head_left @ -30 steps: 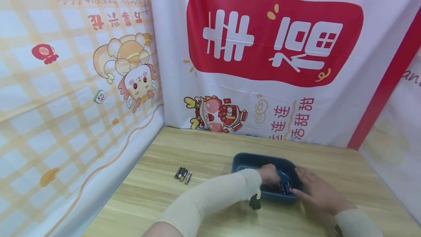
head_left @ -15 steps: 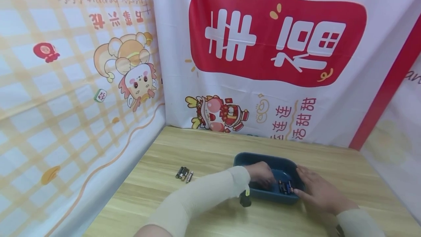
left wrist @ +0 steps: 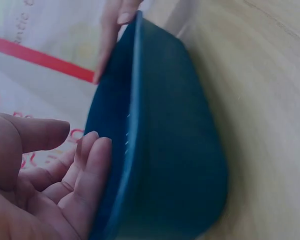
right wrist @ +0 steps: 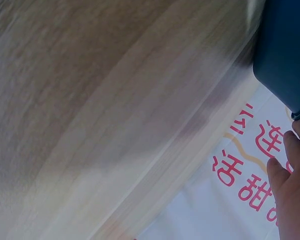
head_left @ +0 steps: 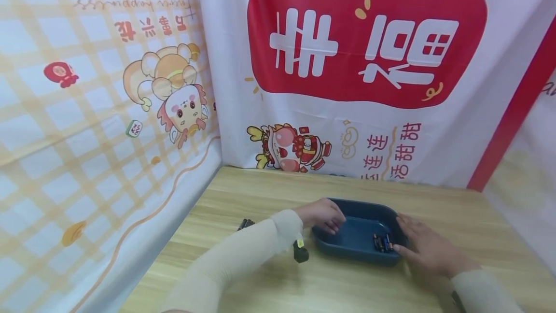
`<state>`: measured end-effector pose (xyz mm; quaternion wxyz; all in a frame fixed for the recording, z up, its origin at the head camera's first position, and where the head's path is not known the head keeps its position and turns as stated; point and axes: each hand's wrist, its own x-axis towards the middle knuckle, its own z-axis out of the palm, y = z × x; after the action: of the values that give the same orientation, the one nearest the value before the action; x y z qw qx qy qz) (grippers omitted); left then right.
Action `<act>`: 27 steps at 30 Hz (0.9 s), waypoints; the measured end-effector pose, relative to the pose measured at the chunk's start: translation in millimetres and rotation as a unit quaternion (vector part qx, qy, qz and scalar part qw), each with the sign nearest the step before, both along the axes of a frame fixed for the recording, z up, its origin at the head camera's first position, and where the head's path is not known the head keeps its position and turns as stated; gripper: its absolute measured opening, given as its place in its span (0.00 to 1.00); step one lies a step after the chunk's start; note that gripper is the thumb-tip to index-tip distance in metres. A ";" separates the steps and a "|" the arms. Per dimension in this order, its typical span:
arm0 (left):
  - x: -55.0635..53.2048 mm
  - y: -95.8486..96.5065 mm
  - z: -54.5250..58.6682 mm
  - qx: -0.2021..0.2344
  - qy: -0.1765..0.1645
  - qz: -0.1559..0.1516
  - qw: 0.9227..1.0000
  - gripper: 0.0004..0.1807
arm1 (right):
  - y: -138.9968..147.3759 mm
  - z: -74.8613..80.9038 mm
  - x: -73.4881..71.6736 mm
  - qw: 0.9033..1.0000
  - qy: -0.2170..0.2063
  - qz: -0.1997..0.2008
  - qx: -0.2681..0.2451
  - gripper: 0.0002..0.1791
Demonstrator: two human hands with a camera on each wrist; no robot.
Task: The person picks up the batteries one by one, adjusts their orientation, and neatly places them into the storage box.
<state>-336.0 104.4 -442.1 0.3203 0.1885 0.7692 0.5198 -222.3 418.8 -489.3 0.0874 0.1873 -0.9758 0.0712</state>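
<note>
A dark blue plastic basin (head_left: 354, 253) sits on the wooden table, with several batteries (head_left: 382, 243) side by side at its right end. My left hand (head_left: 326, 215) hovers over the basin's left end, near the rim. In the left wrist view its thumb and fingers (left wrist: 92, 175) are apart, with nothing between them. My right hand (head_left: 427, 245) rests against the basin's right end, its fingers fairly straight and its thumb near the front corner. In the right wrist view fingertips (right wrist: 277, 172) lie by the basin's rim.
More batteries (head_left: 245, 223) lie on the table (head_left: 226, 192) to the left, partly hidden behind the left sleeve (head_left: 243, 250). A printed cloth (head_left: 234, 86) hangs behind the table, and a checked one (head_left: 95, 158) along its left side.
My left hand has moved left and up from among the basin's middle to its left rim. Batteries inside now show fully. The right hand stays at the basin's right end.
</note>
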 end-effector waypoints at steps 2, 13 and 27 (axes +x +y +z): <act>-4.1 -10.1 3.7 -0.002 0.010 0.005 1.000 0.11 | -1.5 4.0 0.4 1.000 -0.005 -0.003 0.005 0.45; -11.7 -57.4 10.5 -0.029 0.011 0.034 0.999 0.09 | -5.9 5.9 5.2 1.000 -0.017 -0.009 0.001 0.45; -11.9 -108.2 -6.1 -0.035 0.028 0.061 0.997 0.10 | -3.8 0.8 5.6 1.000 0.003 -0.004 -0.014 0.44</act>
<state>-347.9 -3.8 -448.2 0.2731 0.1445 0.8055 0.5057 -216.7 415.1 -488.4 0.0933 0.1828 -0.9751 0.0837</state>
